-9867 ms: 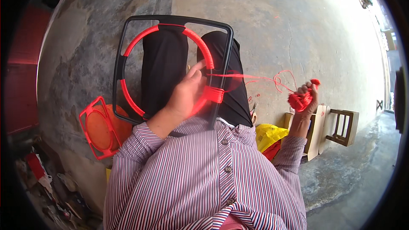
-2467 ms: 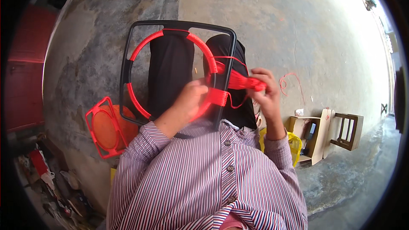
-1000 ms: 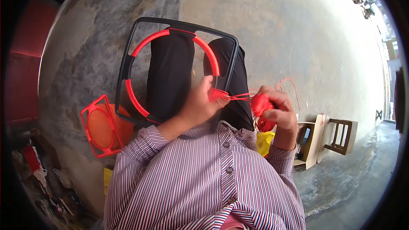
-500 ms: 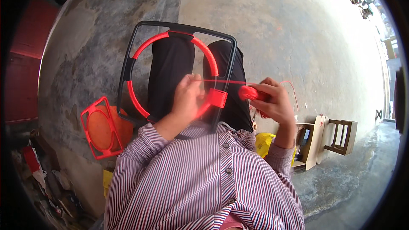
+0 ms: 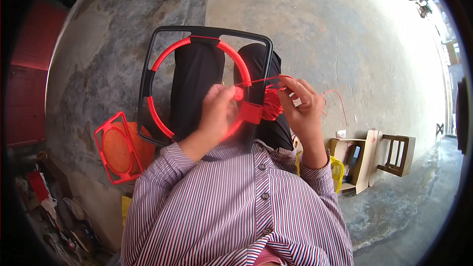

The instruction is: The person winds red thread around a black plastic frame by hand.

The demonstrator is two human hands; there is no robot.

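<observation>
A black rectangular frame (image 5: 269,56) with a ring inside rests across my thighs. Red cord wrapping (image 5: 241,66) covers stretches of the ring between bare black parts. My left hand (image 5: 215,111) is inside the ring, its thumb and fingers closed on one end of a red cord bundle (image 5: 272,104). That bundle passes by the ring's right side, its looser end lying beyond the frame's right bar. Just right of it, my right hand (image 5: 304,104) pinches a red strand that runs left to the ring. The lower right of the ring is blurred behind a red patch.
A red frame (image 5: 101,153) leans on an orange round-topped stool (image 5: 143,140) at the left. To the right stand an opened cardboard box (image 5: 367,162) and a small wooden stool (image 5: 406,155). A loose red cord (image 5: 340,101) trails over the concrete floor (image 5: 320,34).
The cord bundle has moved left from my right hand to the ring, where my left hand now grips its end. My right hand has shifted slightly left and pinches the strand instead.
</observation>
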